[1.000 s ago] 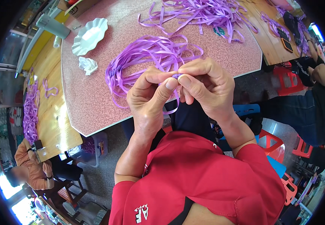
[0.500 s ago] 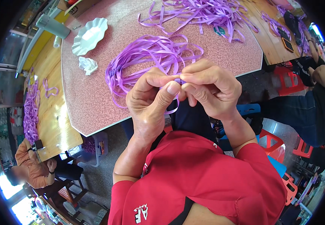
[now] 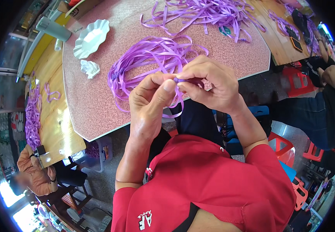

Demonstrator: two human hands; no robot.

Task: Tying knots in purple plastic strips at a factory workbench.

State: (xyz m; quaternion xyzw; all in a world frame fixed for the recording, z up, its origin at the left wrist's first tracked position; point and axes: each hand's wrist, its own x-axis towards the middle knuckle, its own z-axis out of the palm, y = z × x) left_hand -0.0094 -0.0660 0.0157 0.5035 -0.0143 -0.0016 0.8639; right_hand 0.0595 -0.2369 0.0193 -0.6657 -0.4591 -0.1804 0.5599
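Observation:
Between my fingertips is a purple ribbon [image 3: 180, 101], with a small bunched or knotted bit of it pinched by both hands. My left hand [image 3: 150, 96] closes thumb and forefinger on this bit from the left. My right hand [image 3: 213, 83] pinches the same spot from the right; its other fingers are curled under. The ribbon's loop hangs down below the hands past the table edge. Just beyond them, a coiled pile of purple ribbons [image 3: 136, 63] lies on the pink table [image 3: 94, 104]. What exactly sits inside the pinch is mostly covered by my fingertips.
A second ribbon heap [image 3: 213, 15] lies at the far side. To the left are a white scalloped dish [image 3: 92, 38], a crumpled tissue [image 3: 89, 68] and a grey-green bottle [image 3: 53, 29]. One person [image 3: 36, 174] sits at left, another [image 3: 306, 116] at right. Red stools [image 3: 296, 82] stand at right.
Both hands have shifted slightly left. My right hand has turned, its fingers now lying more sideways over the pinched ribbon.

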